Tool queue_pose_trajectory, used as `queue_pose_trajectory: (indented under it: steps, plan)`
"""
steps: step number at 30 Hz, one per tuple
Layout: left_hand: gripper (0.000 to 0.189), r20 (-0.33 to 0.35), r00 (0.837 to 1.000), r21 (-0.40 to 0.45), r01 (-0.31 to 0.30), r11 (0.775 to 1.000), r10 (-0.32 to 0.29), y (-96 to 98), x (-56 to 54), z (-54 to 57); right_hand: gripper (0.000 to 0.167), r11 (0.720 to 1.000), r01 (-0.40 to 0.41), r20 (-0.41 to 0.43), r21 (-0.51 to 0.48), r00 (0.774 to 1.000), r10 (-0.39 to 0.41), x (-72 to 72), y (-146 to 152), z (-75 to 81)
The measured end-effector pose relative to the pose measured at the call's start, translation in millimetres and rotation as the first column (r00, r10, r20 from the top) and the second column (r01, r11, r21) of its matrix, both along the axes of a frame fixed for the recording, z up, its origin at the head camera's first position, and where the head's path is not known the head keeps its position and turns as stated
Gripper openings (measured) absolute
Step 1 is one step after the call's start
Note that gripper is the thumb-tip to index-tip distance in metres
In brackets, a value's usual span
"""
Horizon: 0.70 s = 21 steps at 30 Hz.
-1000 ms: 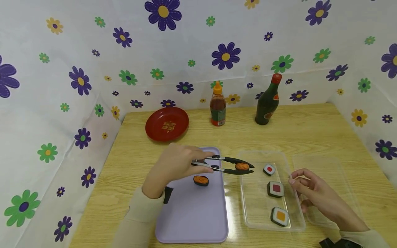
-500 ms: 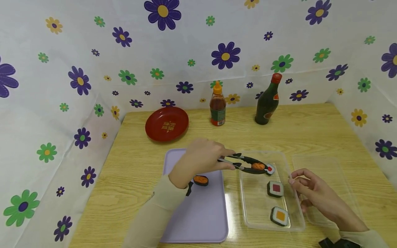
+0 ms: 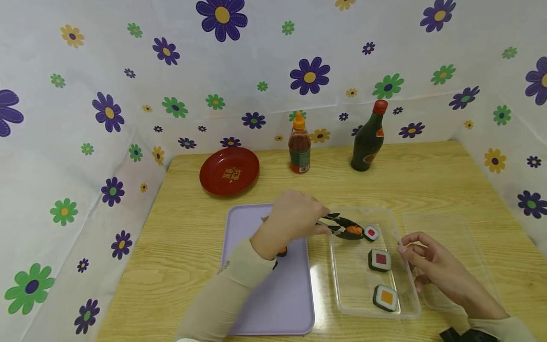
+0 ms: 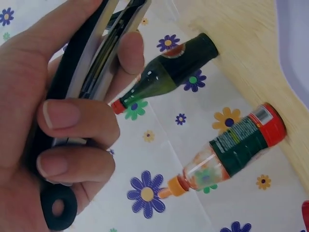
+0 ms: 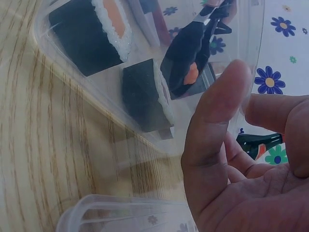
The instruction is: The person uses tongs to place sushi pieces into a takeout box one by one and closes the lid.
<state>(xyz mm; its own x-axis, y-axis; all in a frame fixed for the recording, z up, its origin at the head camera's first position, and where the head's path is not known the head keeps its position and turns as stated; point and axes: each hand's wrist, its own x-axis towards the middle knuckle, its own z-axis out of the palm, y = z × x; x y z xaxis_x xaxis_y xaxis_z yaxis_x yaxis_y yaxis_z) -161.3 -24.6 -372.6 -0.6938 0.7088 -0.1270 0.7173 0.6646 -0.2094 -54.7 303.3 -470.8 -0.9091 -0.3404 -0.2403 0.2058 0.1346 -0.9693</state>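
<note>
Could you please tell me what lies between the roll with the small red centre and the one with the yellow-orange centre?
In the head view, a roll with a dark red centre lies between them in the clear container.

Orange-topped sushi (image 3: 353,230) in tongs (image 3: 346,222), apparently inside clear box (image 3: 352,285)

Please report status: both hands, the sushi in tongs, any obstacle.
Left hand grips tongs; right hand pinches edge of clear box. Orange-topped sushi in tongs, above or inside box unclear. Small red-centred roll close ahead.
</note>
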Motion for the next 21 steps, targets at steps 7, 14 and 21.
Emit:
queue_pose_trajectory:
  steps: [7, 14, 21]
  plan:
    - [0.053, -0.088, 0.996, -0.054, 0.008, 0.998, -0.012, 10.8, 8.7, 0.3, 0.015, 1.000, 0.007, -0.008, 0.004, 1.000, -0.007, 0.8, -0.2, 0.0]
    - [0.065, -0.171, 0.985, -0.045, 0.018, 0.999, -0.026, 10.6, 12.5, -0.3, 0.015, 1.000, 0.005, -0.012, 0.009, 1.000, -0.005, 1.3, -0.7, 0.0]
    - [0.062, -0.178, 0.984, -0.026, 0.024, 0.999, -0.028, 8.7, 13.3, 0.1, 0.016, 1.000, 0.001, -0.012, 0.007, 1.000, -0.001, 1.4, -0.4, -0.5]
